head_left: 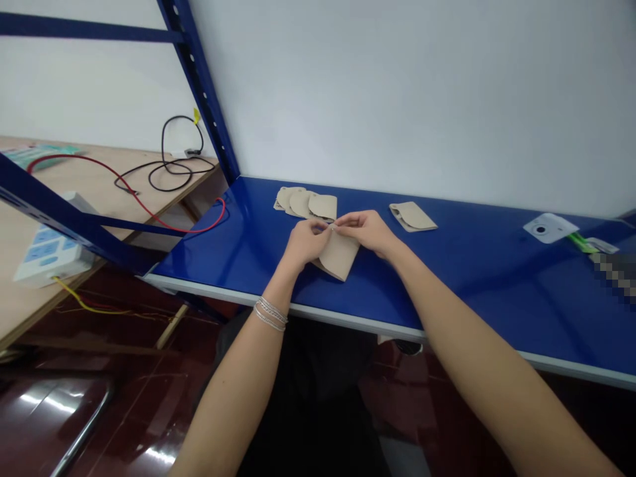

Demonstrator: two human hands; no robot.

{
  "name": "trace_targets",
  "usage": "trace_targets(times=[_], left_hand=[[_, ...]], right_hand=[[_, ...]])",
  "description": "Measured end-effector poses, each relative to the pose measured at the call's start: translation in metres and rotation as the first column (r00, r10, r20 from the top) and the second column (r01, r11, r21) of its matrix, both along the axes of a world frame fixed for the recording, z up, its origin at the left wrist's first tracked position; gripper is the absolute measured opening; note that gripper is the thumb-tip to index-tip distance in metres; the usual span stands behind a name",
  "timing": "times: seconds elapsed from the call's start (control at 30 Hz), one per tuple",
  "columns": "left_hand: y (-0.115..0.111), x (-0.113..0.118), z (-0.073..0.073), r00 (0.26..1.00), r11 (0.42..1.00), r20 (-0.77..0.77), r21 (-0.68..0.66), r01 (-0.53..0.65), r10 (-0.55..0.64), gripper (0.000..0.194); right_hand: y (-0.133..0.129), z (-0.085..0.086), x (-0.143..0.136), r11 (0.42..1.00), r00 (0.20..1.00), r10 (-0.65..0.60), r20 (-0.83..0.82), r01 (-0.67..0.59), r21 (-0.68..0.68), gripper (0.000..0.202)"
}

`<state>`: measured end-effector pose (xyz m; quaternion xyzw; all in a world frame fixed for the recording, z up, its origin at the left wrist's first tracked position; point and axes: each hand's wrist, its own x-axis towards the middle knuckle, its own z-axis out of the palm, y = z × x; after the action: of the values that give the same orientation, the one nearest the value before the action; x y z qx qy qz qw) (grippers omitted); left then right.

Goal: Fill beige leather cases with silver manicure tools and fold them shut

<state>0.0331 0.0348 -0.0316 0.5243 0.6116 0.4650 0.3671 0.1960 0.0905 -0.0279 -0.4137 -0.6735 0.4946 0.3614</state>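
A beige pouch with a rounded flap [342, 257] lies tilted between my hands near the front of the blue tabletop. My left hand [307, 240] pinches its far edge from the left, fingers closed. From the right, my right hand [366, 232] pinches the same edge, thumb and fingertips meeting close to the left ones. A tiny pale spot shows at the fingertips, too small to make out. Just beyond my left hand, several similar beige pouches [322, 205] overlap in a row. Another beige pouch [413, 216] lies apart, beyond my right hand.
A white device with a round dark lens [548, 227] and a green strap lies at the right of the blue tabletop [477, 291]. Blue shelf posts [203, 86] rise at the left. Behind them, a wooden table [99, 179] carries cables and a white power strip [52, 255].
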Motion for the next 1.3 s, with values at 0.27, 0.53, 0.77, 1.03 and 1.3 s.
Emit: trace_targets(times=[0.27, 0.53, 0.77, 1.03, 1.3], left_hand=[[0.001, 0.001, -0.002, 0.991, 0.999, -0.132, 0.041, -0.009, 0.014, 0.024], [0.000, 0.002, -0.001, 0.993, 0.999, -0.114, 0.047, 0.001, 0.004, 0.025], [-0.002, 0.003, 0.001, 0.994, 0.997, -0.098, 0.062, 0.055, -0.049, 0.024], [0.000, 0.001, -0.003, 0.998, 0.995, -0.058, 0.097, 0.039, -0.033, 0.019], [-0.002, 0.001, -0.003, 0.998, 0.995, -0.008, 0.082, 0.057, -0.056, 0.021]], right_hand=[[0.000, 0.001, 0.000, 0.986, 0.991, 0.036, 0.131, -0.056, 0.154, 0.020], [-0.007, 0.009, -0.006, 0.978, 0.977, 0.051, 0.205, -0.090, 0.187, 0.010], [-0.006, 0.004, -0.005, 0.992, 0.986, 0.073, 0.150, -0.087, 0.087, 0.009], [0.000, 0.000, -0.002, 0.988, 0.983, 0.054, 0.176, -0.078, 0.133, 0.020], [-0.002, 0.002, 0.001, 0.995, 0.994, 0.084, 0.072, -0.087, 0.043, 0.038]])
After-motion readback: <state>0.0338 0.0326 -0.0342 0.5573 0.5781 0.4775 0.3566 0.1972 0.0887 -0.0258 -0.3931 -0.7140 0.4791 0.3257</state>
